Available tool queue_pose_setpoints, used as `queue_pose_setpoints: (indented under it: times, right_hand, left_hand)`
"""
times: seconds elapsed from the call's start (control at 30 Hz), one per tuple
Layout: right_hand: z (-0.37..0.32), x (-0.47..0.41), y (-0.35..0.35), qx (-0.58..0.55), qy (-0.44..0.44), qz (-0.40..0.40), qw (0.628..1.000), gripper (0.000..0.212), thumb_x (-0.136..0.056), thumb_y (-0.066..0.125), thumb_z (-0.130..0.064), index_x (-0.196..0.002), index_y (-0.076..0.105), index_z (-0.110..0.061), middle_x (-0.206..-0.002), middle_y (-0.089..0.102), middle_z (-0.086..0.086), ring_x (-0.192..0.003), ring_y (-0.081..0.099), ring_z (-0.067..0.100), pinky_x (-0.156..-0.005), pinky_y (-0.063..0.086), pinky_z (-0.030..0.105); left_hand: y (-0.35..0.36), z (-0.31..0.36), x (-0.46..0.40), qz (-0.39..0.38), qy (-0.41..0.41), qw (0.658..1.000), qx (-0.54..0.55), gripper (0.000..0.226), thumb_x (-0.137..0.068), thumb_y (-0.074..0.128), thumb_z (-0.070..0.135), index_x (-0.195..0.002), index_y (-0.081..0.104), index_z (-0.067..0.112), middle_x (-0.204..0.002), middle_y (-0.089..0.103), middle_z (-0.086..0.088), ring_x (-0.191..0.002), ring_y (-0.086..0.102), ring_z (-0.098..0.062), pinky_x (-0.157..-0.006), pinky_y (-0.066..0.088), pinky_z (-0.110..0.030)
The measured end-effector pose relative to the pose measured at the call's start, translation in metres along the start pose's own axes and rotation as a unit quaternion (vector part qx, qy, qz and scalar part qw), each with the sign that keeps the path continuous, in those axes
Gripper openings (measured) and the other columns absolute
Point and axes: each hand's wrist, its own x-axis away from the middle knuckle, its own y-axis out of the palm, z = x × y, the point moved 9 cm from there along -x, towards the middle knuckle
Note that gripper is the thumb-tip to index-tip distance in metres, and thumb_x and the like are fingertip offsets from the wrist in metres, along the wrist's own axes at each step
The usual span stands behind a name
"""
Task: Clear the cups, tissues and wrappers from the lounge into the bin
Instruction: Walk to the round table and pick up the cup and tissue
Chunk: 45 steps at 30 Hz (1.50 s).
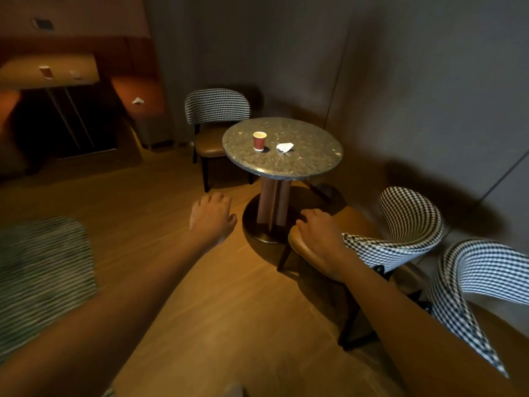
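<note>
Dim lounge corner here. Round speckled table (315, 164) has a red paper cup (259, 141) standing upright a bit left of its middle, and a crumpled white tissue (285, 147) lying just beside it to the right, not touching. Both hands are out front and well short of the table. Left hand (211, 217) hangs over the wood floor (160, 202), fingers loosely curled, holding nothing. Right hand (320, 233) is over the tan seat of the near checked chair (412, 222), fingers bent down, nothing in it; can't tell if it's touching the seat. Far left, a long table (17, 73) carries another cup (45, 71) and something small and white, too blurry. One more tissue (138, 101) sits on an orange seat (143, 90).
</note>
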Motion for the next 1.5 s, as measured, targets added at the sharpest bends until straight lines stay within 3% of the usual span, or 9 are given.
queue_pose_setpoints:
  times: [0.1,0.27,0.5,0.77,1.0,1.17,1.27,1.5]
  right_hand:
    - [0.007,-0.062,0.018,-0.008,0.024,0.006,1.0,0.039,-0.1,0.04,-0.034,-0.13,0.051,-0.013,-0.131,0.053,0.009,-0.122,0.048,0.026,-0.099,0.045,0.041]
    - [0.024,-0.131,0.075,0.002,0.037,-0.072,0.997,0.041,-0.099,0.039,-0.034,-0.132,0.05,-0.013,-0.137,0.05,0.006,-0.126,0.045,0.023,-0.104,0.04,0.039]
    - [0.053,-0.273,0.106,-0.038,0.059,-0.072,0.995,0.044,-0.101,0.039,-0.033,-0.139,0.043,-0.012,-0.139,0.046,0.009,-0.132,0.039,0.026,-0.106,0.038,0.043]
    - [0.091,-0.456,0.102,-0.034,0.061,-0.058,0.996,0.042,-0.1,0.04,-0.031,-0.134,0.046,-0.008,-0.136,0.049,0.013,-0.129,0.041,0.03,-0.106,0.036,0.043]
    - [0.118,-0.541,0.159,-0.039,0.092,-0.102,0.99,0.043,-0.1,0.04,-0.029,-0.138,0.043,-0.008,-0.137,0.048,0.013,-0.128,0.041,0.029,-0.107,0.036,0.04]
    - [0.121,-0.611,0.189,-0.076,0.117,-0.072,0.988,0.047,-0.098,0.046,-0.032,-0.139,0.042,-0.008,-0.139,0.047,0.012,-0.129,0.04,0.027,-0.107,0.033,0.037]
    - [0.114,-0.648,0.205,-0.154,0.152,-0.064,0.974,0.062,-0.092,0.059,-0.036,-0.144,0.036,-0.011,-0.147,0.04,0.009,-0.135,0.035,0.025,-0.11,0.031,0.036]
    - [0.11,-0.685,0.265,-0.348,0.282,-0.011,0.894,0.095,-0.066,0.086,-0.031,-0.144,0.035,-0.018,-0.148,0.039,0.004,-0.135,0.039,0.02,-0.108,0.039,0.042]
  left_hand:
    - [0.021,-0.013,-0.062,-0.009,0.01,1.0,0.004,0.047,-0.093,0.047,0.042,-0.133,0.044,0.018,-0.135,0.047,-0.007,-0.125,0.043,-0.028,-0.099,0.038,-0.041]
    - [0.07,-0.023,-0.141,-0.049,0.033,0.998,0.018,0.048,-0.093,0.044,0.042,-0.135,0.043,0.018,-0.136,0.047,-0.007,-0.125,0.043,-0.028,-0.099,0.037,-0.041]
    - [0.126,-0.039,-0.279,-0.067,0.03,0.997,0.026,0.048,-0.092,0.046,0.042,-0.133,0.045,0.018,-0.134,0.048,-0.007,-0.123,0.045,-0.029,-0.097,0.039,-0.041]
    - [0.143,-0.053,-0.45,-0.06,0.009,0.998,0.028,0.049,-0.09,0.048,0.039,-0.134,0.044,0.017,-0.133,0.049,-0.01,-0.119,0.047,-0.032,-0.094,0.041,-0.043]
    - [0.206,-0.082,-0.535,-0.125,0.0,0.991,0.038,0.05,-0.091,0.047,0.04,-0.134,0.043,0.016,-0.134,0.048,-0.01,-0.121,0.045,-0.032,-0.097,0.039,-0.042]
    - [0.239,-0.102,-0.621,-0.14,0.043,0.988,0.056,0.052,-0.093,0.049,0.04,-0.138,0.039,0.016,-0.14,0.042,-0.009,-0.129,0.039,-0.03,-0.105,0.035,-0.041]
    - [0.25,-0.122,-0.667,-0.152,0.054,0.985,0.055,0.053,-0.094,0.048,0.039,-0.14,0.037,0.015,-0.143,0.04,-0.01,-0.131,0.037,-0.03,-0.107,0.033,-0.043]
    - [0.276,-0.148,-0.73,-0.194,0.09,0.976,0.034,0.055,-0.094,0.049,0.037,-0.143,0.035,0.014,-0.148,0.035,-0.011,-0.135,0.033,-0.03,-0.111,0.03,-0.042]
